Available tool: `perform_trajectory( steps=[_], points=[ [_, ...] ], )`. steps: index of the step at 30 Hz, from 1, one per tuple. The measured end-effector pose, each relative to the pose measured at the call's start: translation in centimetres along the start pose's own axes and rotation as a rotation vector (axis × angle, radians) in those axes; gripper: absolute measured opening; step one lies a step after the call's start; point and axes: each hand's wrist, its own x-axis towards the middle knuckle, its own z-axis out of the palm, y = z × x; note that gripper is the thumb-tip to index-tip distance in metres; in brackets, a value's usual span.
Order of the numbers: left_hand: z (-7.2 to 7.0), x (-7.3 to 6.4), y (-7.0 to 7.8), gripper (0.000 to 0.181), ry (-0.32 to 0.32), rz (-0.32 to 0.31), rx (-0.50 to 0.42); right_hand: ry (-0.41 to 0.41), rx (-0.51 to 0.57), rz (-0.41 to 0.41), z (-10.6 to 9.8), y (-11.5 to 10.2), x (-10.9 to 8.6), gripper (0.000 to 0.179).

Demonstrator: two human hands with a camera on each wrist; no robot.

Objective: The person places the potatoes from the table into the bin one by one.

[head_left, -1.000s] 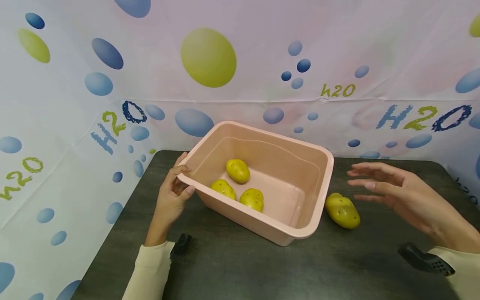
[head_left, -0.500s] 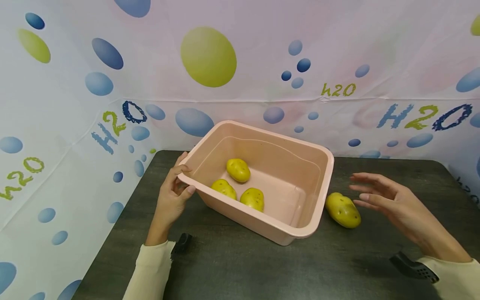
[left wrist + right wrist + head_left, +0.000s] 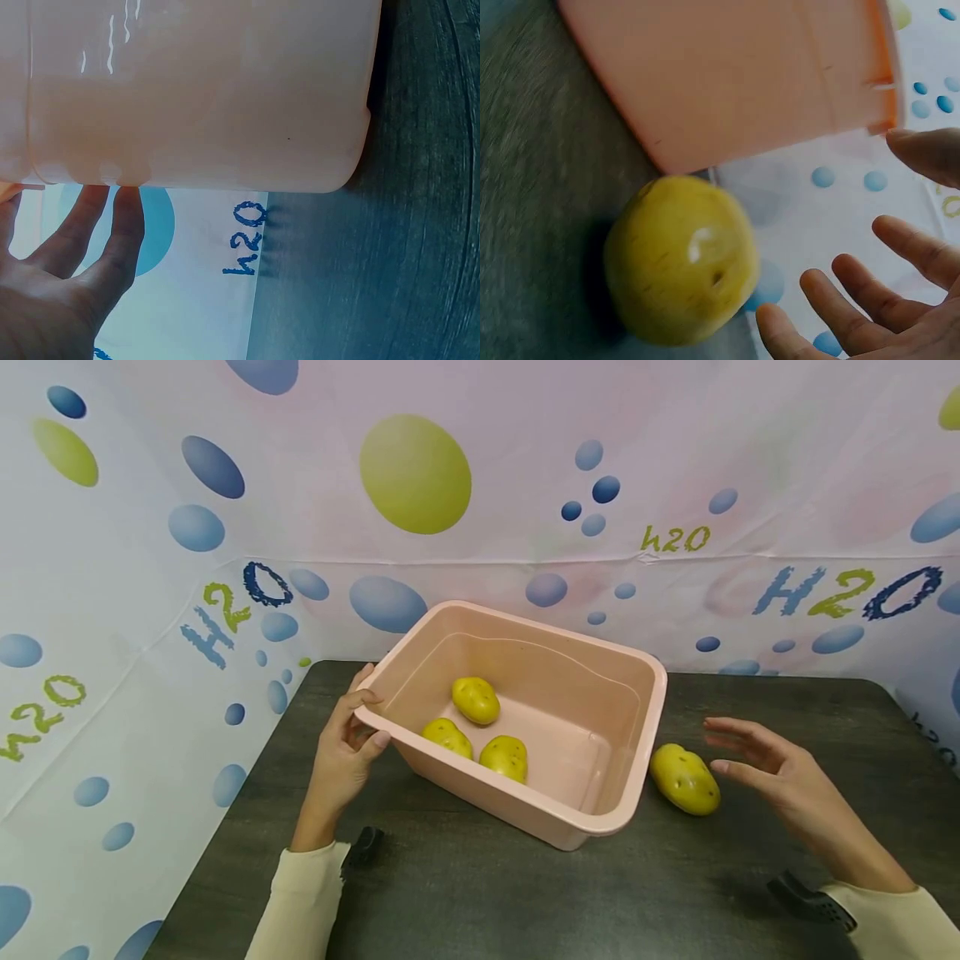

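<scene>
A pale pink plastic basin stands at an angle on the dark table. My left hand grips its left corner, fingers at the rim and thumb against the near side. In the left wrist view, the fingers touch the basin wall. Three yellow potatoes lie inside, toward the left end. Another potato lies on the table just right of the basin. My right hand hovers right of that potato, fingers spread and holding nothing; the right wrist view shows a gap between fingers and potato.
The dark wood-grain table extends in front of the basin and to the right. Behind it and on the left hangs a white sheet with blue and green dots and H2O lettering, close to the basin's far side.
My right hand has come down and a little toward me beside the loose potato. My left hand, the basin and the potatoes have stayed in place.
</scene>
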Motion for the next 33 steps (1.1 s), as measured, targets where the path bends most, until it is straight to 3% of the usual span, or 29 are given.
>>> perform_trajectory(
  steps=[10, 26, 33],
  points=[
    [-0.1, -0.1, -0.1, 0.043, 0.004, 0.004, -0.002, -0.006, -0.039, 0.076, 1.6, 0.8, 1.0, 0.076],
    [0.1, -0.1, -0.1, 0.044, 0.009, -0.001, -0.004, -0.006, -0.034, 0.064, 3.4, 2.2, 1.5, 0.080],
    [0.0, 0.0, -0.2, 0.044, 0.007, -0.004, -0.002, -0.008, -0.133, 0.019, 4.1, 2.2, 1.6, 0.075]
  ],
)
